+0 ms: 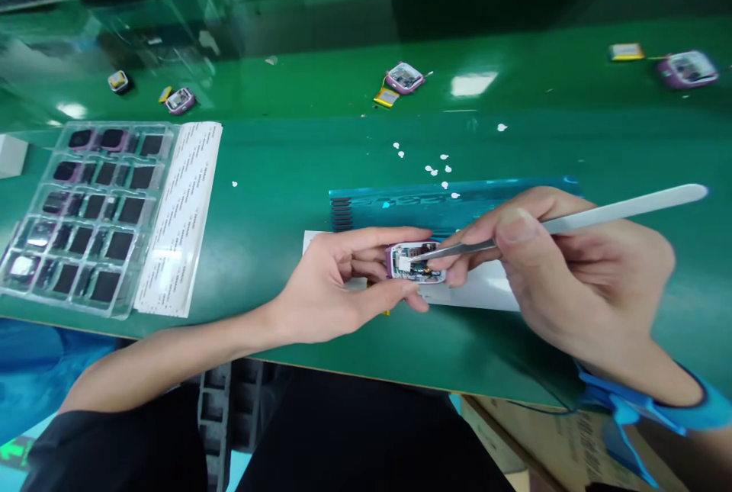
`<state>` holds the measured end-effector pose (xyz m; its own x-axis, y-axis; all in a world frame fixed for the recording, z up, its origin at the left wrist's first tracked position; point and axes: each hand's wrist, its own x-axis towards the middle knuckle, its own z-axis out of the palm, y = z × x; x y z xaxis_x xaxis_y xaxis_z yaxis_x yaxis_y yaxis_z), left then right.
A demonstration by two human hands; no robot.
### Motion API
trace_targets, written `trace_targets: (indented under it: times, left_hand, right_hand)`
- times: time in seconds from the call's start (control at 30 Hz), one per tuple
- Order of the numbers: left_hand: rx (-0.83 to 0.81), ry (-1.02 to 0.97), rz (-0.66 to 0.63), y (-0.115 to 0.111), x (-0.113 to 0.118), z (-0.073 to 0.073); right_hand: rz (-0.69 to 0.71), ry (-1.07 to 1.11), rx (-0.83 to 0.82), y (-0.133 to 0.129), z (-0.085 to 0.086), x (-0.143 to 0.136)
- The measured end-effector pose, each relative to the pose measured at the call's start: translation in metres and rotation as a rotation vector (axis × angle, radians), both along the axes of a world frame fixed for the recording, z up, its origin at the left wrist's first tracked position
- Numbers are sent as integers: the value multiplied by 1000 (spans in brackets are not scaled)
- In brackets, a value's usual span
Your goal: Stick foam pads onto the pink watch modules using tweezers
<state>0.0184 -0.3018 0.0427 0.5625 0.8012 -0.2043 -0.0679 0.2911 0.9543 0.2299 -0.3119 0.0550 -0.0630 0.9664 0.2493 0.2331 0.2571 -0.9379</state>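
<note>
My left hand (337, 286) holds a small purple-rimmed device (419, 272) by its edges, its open side with the circuitry facing up. Pinched in my right hand (572, 271) are silver tweezers (623, 210), whose tips touch a small white square (403, 263) inside the device. Fingers of my right hand also reach the device's right side. Beneath both hands lie a translucent blue sheet (457, 206) and a white sheet (486, 286). A bit of something yellow shows under my left hand, mostly hidden.
A clear compartment tray (123, 221) with dark squares and several devices stands at the left, beside white printed strips (183, 217). Farther back are more open devices (405, 78) with yellow batteries (386, 98). Small white pieces (444, 157) are scattered on the green table (274, 172).
</note>
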Motion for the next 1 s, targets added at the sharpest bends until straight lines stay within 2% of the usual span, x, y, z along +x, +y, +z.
trace_targets:
  times: [0.3,0.53,0.73,0.8,0.9,0.93,1.0]
  left_hand:
    - [20,29,4,-3,1,0]
    - [20,78,92,-6,4,0]
    - [5,124,54,-5,6,-5]
    - [14,133,31,-5,6,-2]
    - [73,158,9,-1,-3,8]
    - [123,179,12,2,-10,12]
    - [306,279,42,9,-27,17]
  right_hand:
    - [-9,-57,59,-3,-4,1]
    - [6,-199,110,-9,-10,3]
    - [93,-159,1,-8,-6,4]
    - [68,-86,38,-6,0,7]
    - [-36,-12,189,2,9,13]
    - [-33,-38,224,7,11,14]
    - [62,-165,245,20,12,15]
